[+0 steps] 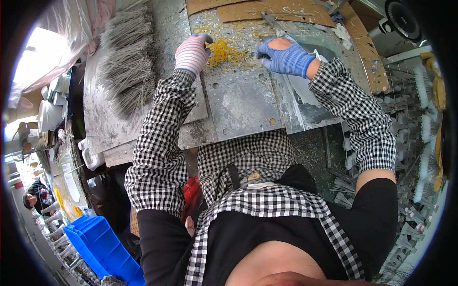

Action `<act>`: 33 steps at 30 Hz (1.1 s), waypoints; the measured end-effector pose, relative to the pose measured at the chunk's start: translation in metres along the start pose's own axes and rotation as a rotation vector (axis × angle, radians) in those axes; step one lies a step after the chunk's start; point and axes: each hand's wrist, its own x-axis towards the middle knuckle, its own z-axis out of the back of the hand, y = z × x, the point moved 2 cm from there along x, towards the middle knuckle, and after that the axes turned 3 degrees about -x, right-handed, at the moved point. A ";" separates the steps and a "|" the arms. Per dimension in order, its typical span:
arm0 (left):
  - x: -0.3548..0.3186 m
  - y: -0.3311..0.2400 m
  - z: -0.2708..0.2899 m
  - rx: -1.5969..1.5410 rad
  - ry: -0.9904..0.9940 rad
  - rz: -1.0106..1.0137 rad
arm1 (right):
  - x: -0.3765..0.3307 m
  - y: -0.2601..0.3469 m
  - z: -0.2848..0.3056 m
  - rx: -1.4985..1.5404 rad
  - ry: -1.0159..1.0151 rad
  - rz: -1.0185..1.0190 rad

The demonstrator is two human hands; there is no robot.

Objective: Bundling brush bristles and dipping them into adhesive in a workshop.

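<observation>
My left hand (pixel 192 52), in a pink and blue striped glove, rests on the metal worktop (pixel 241 102) at the edge of a loose heap of yellow rubber bands (pixel 228 51); its fingers curl down, and what they hold is hidden. My right hand (pixel 284 57), in a blue glove with a hole at the back, lies just right of the same heap with fingers bent toward it. Both forearms wear black and white checked sleeves.
Bundles of grey bristles (pixel 128 62) lie fanned out left of my left hand. Brown cardboard (pixel 267 10) covers the far edge of the bench. A blue plastic bin (pixel 102 248) sits low at the left. Racks of brushes (pixel 424 143) stand along the right. Another person sits far left.
</observation>
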 end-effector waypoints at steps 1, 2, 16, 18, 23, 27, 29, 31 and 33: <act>0.001 -0.002 0.003 -0.030 0.011 0.007 | -0.003 -0.002 0.006 0.059 -0.002 -0.003; -0.002 -0.008 0.003 -0.045 -0.010 0.010 | -0.009 -0.007 0.010 0.073 -0.048 0.017; -0.106 -0.117 -0.016 -0.505 -0.008 0.026 | -0.068 -0.012 -0.018 0.642 -0.277 -0.204; -0.116 -0.119 -0.022 -0.421 -0.064 0.136 | -0.070 0.001 -0.024 0.526 -0.408 -0.150; -0.107 -0.117 -0.032 -0.933 0.082 0.362 | -0.052 -0.021 -0.010 0.459 -0.482 -0.036; -0.104 -0.116 -0.027 -0.449 -0.456 0.027 | -0.021 -0.124 0.000 0.447 -0.568 -0.326; -0.121 -0.112 -0.025 -0.413 -0.414 0.015 | -0.016 -0.193 -0.005 0.343 -0.728 -0.418; -0.134 -0.111 -0.025 -0.396 -0.365 -0.015 | -0.019 -0.273 -0.020 0.295 -0.669 -0.456; -0.154 -0.105 -0.027 -0.363 -0.320 -0.016 | -0.008 -0.277 -0.026 -0.056 -0.575 -0.492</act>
